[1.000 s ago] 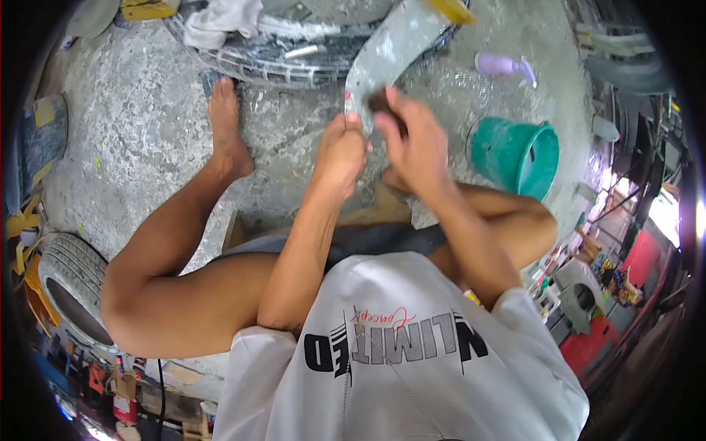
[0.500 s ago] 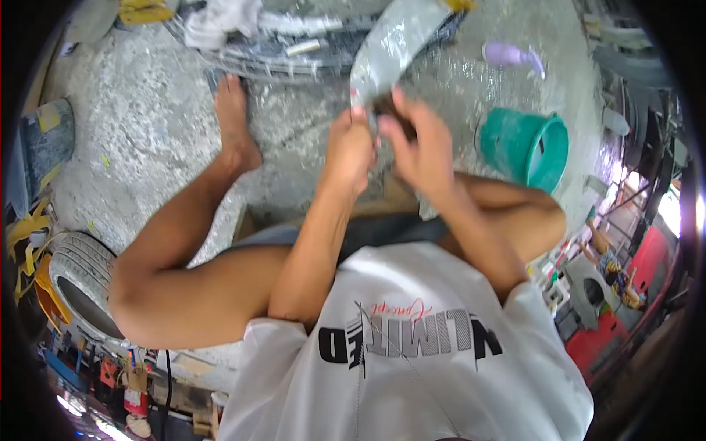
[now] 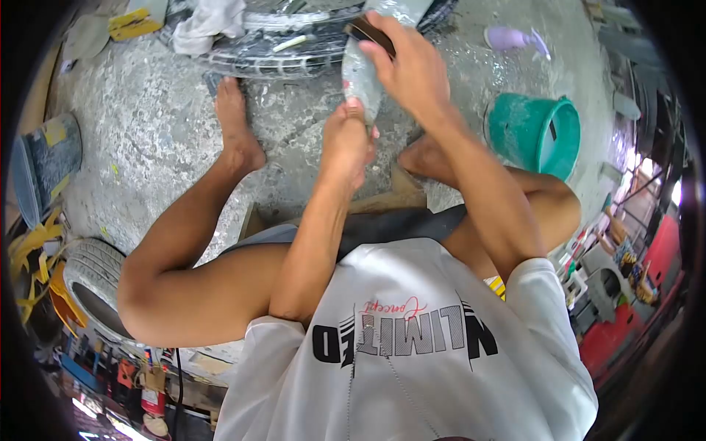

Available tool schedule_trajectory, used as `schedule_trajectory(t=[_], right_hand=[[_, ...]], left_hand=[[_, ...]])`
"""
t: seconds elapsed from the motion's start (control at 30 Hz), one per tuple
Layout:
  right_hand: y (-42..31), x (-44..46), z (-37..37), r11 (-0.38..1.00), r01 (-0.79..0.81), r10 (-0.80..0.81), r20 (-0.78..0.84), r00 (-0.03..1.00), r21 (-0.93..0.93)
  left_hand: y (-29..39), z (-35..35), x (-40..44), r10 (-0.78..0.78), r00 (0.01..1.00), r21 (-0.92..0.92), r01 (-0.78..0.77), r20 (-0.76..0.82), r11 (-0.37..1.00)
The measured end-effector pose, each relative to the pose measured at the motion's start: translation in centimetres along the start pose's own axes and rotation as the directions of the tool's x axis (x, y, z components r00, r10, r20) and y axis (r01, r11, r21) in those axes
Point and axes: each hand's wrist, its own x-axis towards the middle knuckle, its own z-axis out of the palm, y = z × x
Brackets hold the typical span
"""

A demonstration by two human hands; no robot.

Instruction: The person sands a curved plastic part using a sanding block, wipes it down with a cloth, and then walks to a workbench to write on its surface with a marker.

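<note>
My left hand (image 3: 347,143) is closed on the near end of a long, pale grey curved piece (image 3: 362,81), thumb on top. My right hand (image 3: 412,66) grips a dark brown block (image 3: 370,34) and holds it on the upper part of the same piece, farther from me than my left hand. The piece's far end runs past the top edge of the view. Behind it a black tire (image 3: 257,53) lies on the floor, with a white stick (image 3: 293,43) and a whitish cloth (image 3: 209,26) on it.
A green bucket (image 3: 515,131) lies tipped at the right, with a purple spray bottle (image 3: 512,39) above it. At the left are a dark container (image 3: 55,165) and another tire (image 3: 95,283). A person (image 3: 634,268) is at the far right.
My right hand has moved the brown block away from my left hand, up along the grey piece. My left hand keeps its hold on the near end. The view has shifted slightly.
</note>
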Motion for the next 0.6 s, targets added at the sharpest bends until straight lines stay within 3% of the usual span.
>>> schedule_trajectory(t=[0.07,0.17,0.23,0.3,0.33,0.43,0.47,0.57,0.6], right_hand=[[-0.6,1.9,-2.2,0.990,0.073,-0.054,-0.150,0.987,0.124],[2.6,0.7,-5.0,0.996,0.065,-0.054,-0.164,0.985,0.063],[3.7,-0.7,-6.1,0.977,0.181,-0.161,0.170,0.972,-0.112],[3.4,-2.8,-6.6,0.926,0.299,-0.145,0.518,0.843,-0.229],[3.5,-3.8,-5.9,0.890,0.396,-0.194,0.596,0.779,-0.228],[4.6,-3.7,-3.9,0.877,0.413,-0.203,0.592,0.780,-0.244],[6.1,-2.6,-3.7,0.852,0.410,-0.207,0.511,0.834,-0.324],[5.9,-0.2,-5.5,0.939,0.156,-0.089,0.221,0.971,-0.306],[5.2,0.2,-5.7,0.982,0.138,-0.127,0.088,0.988,-0.126]], left_hand=[[-0.2,-1.0,0.5,-0.007,0.999,-0.007,0.007,0.048,1.000],[0.5,-1.6,0.7,-0.025,0.996,-0.063,0.031,0.085,0.998],[0.7,-1.6,0.7,-0.028,0.993,-0.067,0.036,0.112,0.997],[0.9,-1.8,0.6,-0.043,0.989,-0.058,0.052,0.144,0.997],[0.9,-1.8,0.5,-0.053,0.986,-0.055,0.062,0.156,0.997],[1.1,-2.0,0.6,-0.033,0.992,-0.002,0.033,0.120,0.999],[1.0,-2.1,0.6,-0.037,0.991,0.003,0.037,0.125,0.999],[1.3,-2.2,0.8,-0.040,0.988,0.019,0.038,0.150,0.999],[1.5,-2.2,0.8,-0.046,0.986,0.024,0.043,0.161,0.999]])
